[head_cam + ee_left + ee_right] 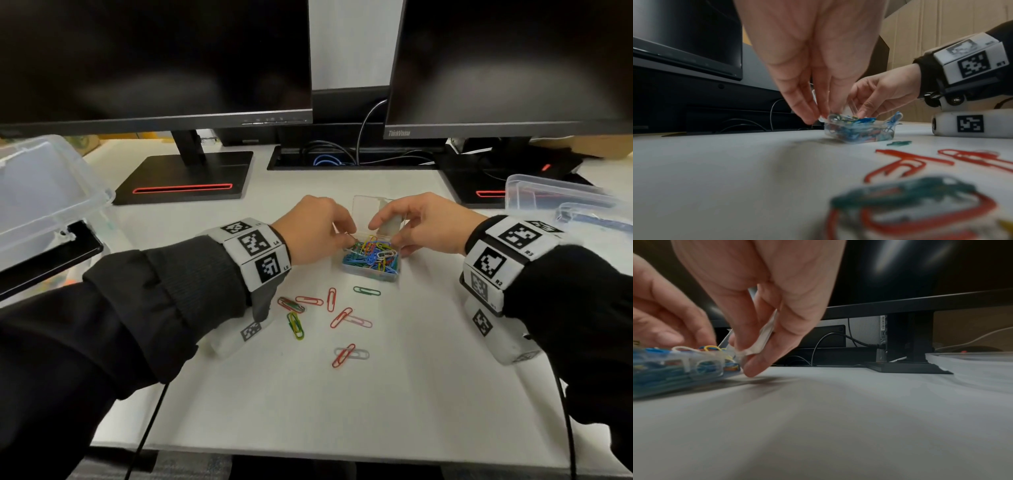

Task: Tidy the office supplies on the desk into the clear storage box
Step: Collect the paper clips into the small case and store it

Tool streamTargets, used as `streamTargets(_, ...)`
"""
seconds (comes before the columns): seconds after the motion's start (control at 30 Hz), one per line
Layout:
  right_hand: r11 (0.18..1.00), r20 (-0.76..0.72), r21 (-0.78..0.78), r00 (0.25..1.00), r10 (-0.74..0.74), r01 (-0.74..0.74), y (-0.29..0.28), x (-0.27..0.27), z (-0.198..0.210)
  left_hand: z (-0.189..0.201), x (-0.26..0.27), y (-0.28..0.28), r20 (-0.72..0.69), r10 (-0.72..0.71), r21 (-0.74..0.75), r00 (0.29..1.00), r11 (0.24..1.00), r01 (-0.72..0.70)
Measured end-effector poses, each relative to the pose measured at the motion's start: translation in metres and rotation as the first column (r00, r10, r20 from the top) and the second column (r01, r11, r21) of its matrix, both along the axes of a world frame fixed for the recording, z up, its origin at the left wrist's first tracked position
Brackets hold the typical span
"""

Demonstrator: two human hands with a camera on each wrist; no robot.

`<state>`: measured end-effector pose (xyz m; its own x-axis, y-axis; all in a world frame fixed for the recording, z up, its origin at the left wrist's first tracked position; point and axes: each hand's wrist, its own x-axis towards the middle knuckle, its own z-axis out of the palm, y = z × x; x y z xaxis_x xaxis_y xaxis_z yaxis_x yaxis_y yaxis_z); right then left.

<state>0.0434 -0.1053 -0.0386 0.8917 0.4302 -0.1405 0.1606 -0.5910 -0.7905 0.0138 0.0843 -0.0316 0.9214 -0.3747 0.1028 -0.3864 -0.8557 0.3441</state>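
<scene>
At mid-desk, the small clear box (371,265) sits heaped with paper clips, its hinged lid (368,209) standing open behind. The left hand (310,229) pinches at the box's left rim; the right hand (423,224) pinches the lid's right edge. Loose clips (330,313) lie just in front. Closing now would likely trap the overfilled clips or tip the box, scattering more across the desk (308,404).
</scene>
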Motion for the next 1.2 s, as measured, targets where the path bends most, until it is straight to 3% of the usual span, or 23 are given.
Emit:
streamTargets(0.4,1.0,0.002,-0.026,1.0,0.01,-0.01,0.0,-0.002,0.001,0.002,-0.005,-0.006,-0.055,-0.147,-0.088,0.988,0.986,0.142)
streamTargets(0.57,1.0,0.007,-0.026,1.0,0.006,-0.005,0.0,-0.003,0.002,0.003,-0.005,-0.007,0.007,-0.119,-0.141,0.993,0.983,0.118)
streamTargets(0.7,0.999,0.006,-0.031,0.999,0.039,-0.038,0.0,-0.003,0.002,0.0,-0.005,-0.008,-0.082,-0.155,-0.048,0.984,0.987,0.152)
streamTargets(0.87,0.998,0.019,-0.028,0.999,0.051,-0.05,-0.001,-0.004,0.002,0.002,-0.005,-0.006,-0.048,-0.196,-0.021,0.979,0.981,0.195)
streamTargets(0.97,0.999,0.03,-0.023,0.998,0.048,-0.047,-0.001,-0.004,0.002,0.004,-0.009,-0.007,-0.059,-0.21,-0.103,0.976,0.974,0.203)
streamTargets(1.07,1.0,0.057,-0.026,0.998,0.016,-0.014,-0.002,-0.002,0.002,0.003,-0.023,-0.007,0.02,-0.276,-0.216,0.961,0.937,0.273)
streamTargets(1.2,0.999,0.055,-0.031,0.998,-0.01,0.012,-0.002,-0.002,0.001,-0.002,-0.047,-0.005,-0.115,-0.412,-0.081,0.904,0.911,0.405)
